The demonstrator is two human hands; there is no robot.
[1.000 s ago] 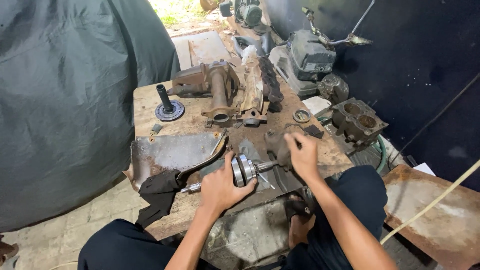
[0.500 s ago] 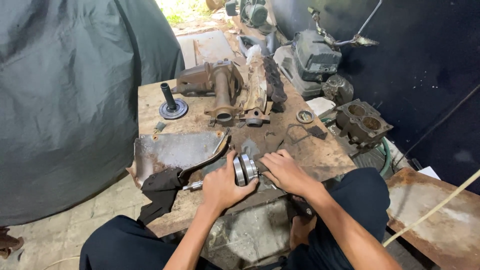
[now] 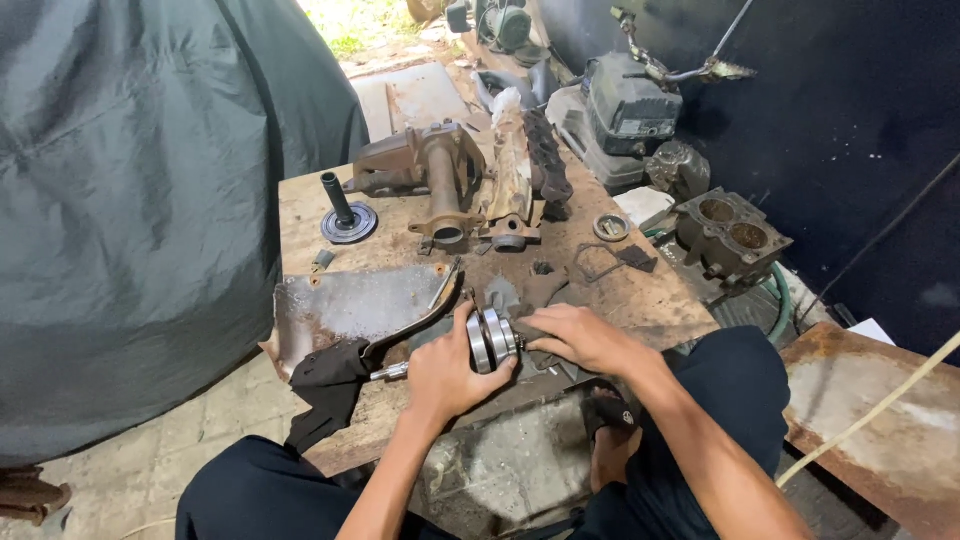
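Observation:
A metal shaft assembly with round discs (image 3: pixel 490 340) lies on a low wooden board (image 3: pixel 640 290). My left hand (image 3: pixel 450 370) grips it from the near side, the thin shaft end (image 3: pixel 388 373) sticking out to the left. My right hand (image 3: pixel 585 338) rests on the right end of the assembly, fingers curled against it and over dark flat parts beneath. What lies under the right hand is hidden.
A bent rusty metal plate (image 3: pixel 350 305) lies to the left. Rusty castings (image 3: pixel 440 180), a disc with an upright pin (image 3: pixel 345 215) and a ring (image 3: pixel 610 227) sit farther back. An engine block (image 3: pixel 730 235) and machine parts stand at right, a grey tarp (image 3: pixel 130 200) at left.
My right hand has come down from the middle of the board to the right end of the disc assembly. The left hand has kept its hold.

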